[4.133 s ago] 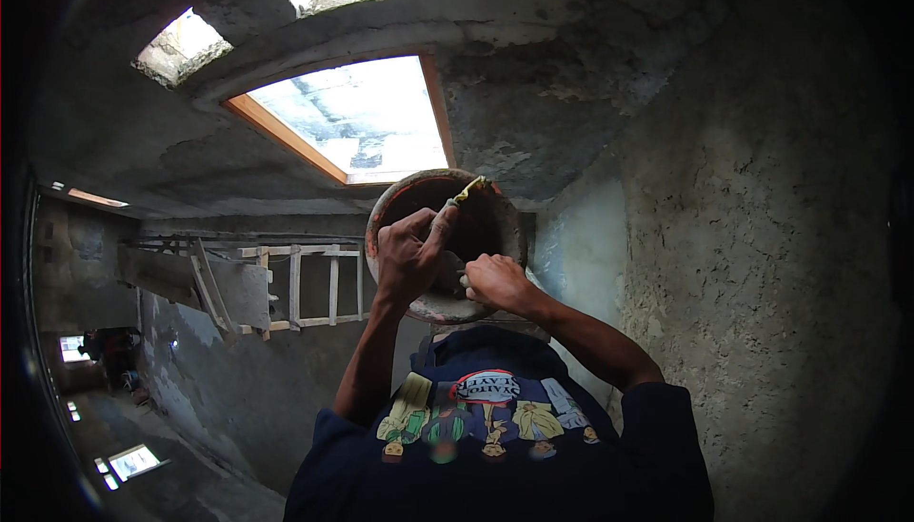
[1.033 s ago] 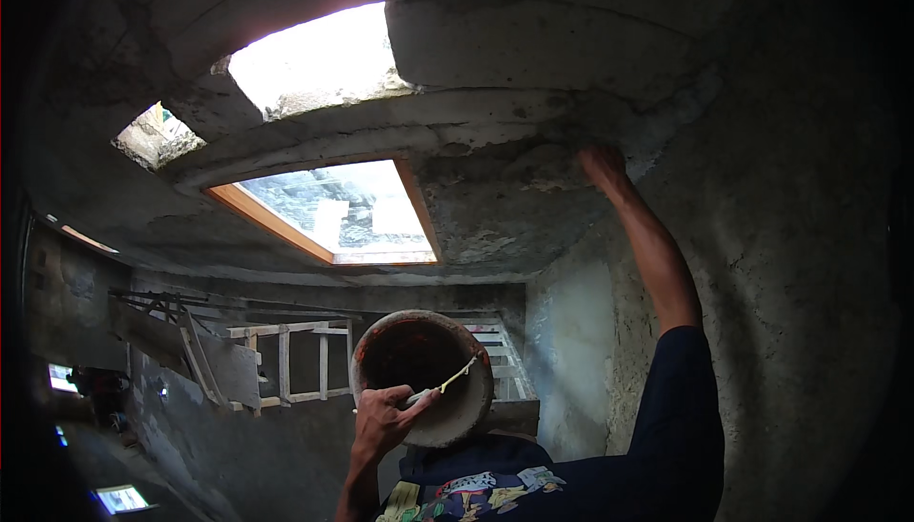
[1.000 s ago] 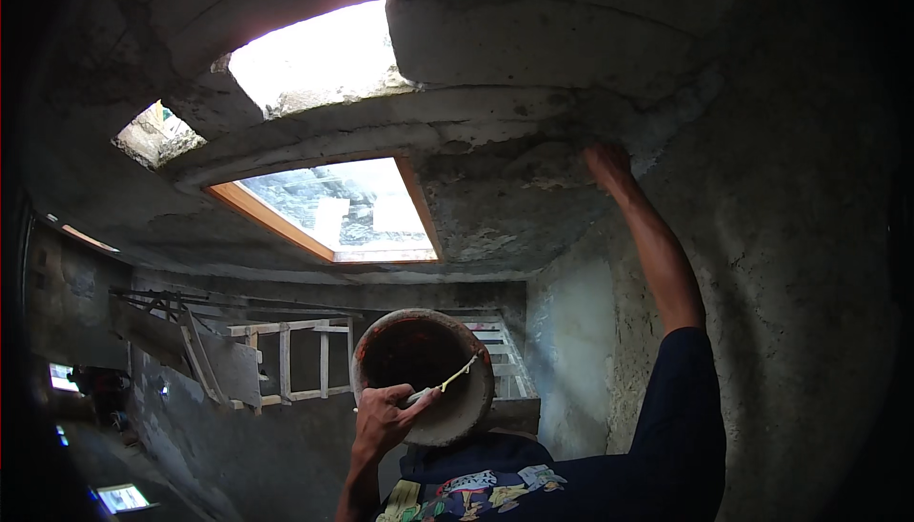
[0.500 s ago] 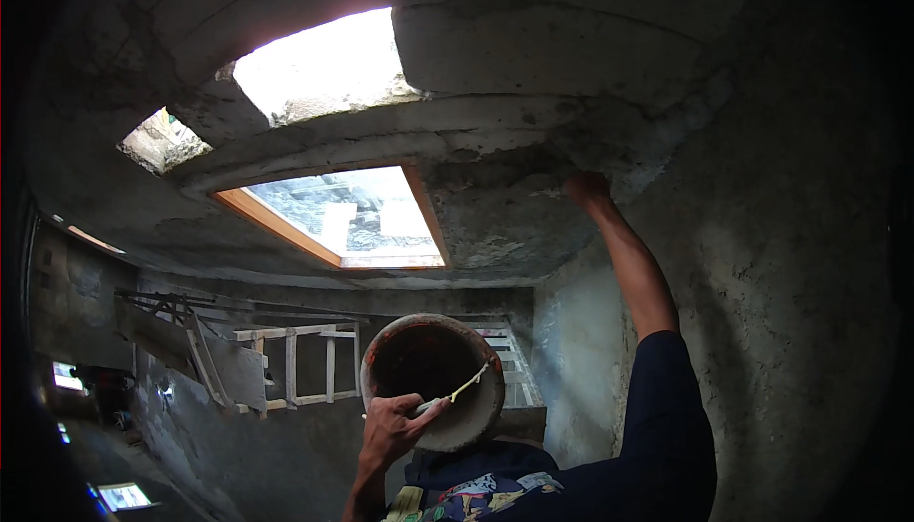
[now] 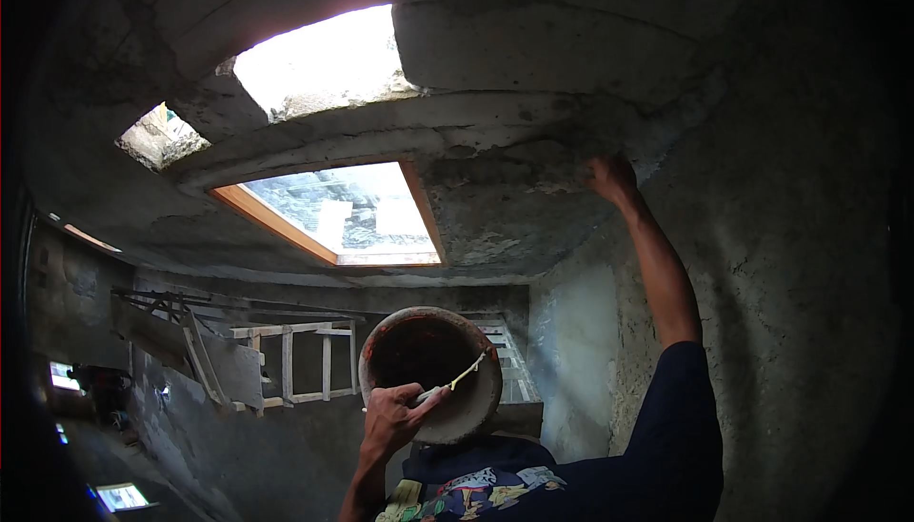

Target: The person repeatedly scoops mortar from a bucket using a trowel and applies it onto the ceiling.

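Note:
My left hand [image 5: 388, 419] is raised in front of my chest and grips the near rim of a round, mortar-crusted bowl [image 5: 473, 410]. A thin pale tool [image 5: 464, 374] is pinched in the same hand and lies across the bowl's dark opening. My right arm stretches up to the right. My right hand [image 5: 609, 179] presses against the rough grey ceiling plaster [image 5: 514, 208] where the ceiling meets the wall. Whether it holds anything is hidden. My dark printed shirt [image 5: 533, 484] fills the lower edge.
A wood-framed skylight [image 5: 328, 210] and two rough openings [image 5: 319, 70] let light through the concrete ceiling. The rough plastered wall [image 5: 790, 265] stands close on the right. A wooden ladder-like frame [image 5: 295, 365] and planks lie at the left, in a dim room.
Four seconds ago both hands were at the bowl. My right hand has since gone up to the ceiling and in the last second shifted slightly down along the plaster. The bowl has barely moved.

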`<control>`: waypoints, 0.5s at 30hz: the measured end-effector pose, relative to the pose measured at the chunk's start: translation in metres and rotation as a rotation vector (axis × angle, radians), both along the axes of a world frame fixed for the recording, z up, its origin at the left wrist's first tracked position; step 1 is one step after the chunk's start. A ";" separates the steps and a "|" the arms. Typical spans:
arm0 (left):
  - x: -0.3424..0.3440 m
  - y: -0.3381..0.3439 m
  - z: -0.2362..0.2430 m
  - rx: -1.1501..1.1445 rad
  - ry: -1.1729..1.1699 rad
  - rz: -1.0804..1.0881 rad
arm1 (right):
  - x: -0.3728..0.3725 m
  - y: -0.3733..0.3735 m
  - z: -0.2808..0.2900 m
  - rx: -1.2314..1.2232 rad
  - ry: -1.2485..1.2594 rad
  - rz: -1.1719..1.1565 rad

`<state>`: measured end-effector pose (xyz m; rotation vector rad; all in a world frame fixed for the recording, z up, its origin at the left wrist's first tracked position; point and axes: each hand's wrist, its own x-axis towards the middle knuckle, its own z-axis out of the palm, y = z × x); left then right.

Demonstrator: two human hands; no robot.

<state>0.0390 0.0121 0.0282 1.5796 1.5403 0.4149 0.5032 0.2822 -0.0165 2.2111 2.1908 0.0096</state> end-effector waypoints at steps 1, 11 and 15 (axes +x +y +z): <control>0.000 0.000 -0.003 0.027 0.007 -0.020 | 0.009 -0.012 0.004 0.025 0.103 -0.020; -0.011 -0.015 -0.005 0.127 -0.013 -0.059 | -0.010 -0.218 0.081 -0.153 0.511 -0.188; -0.007 -0.013 0.001 0.174 -0.088 -0.070 | -0.020 -0.304 0.113 -0.366 0.606 -0.178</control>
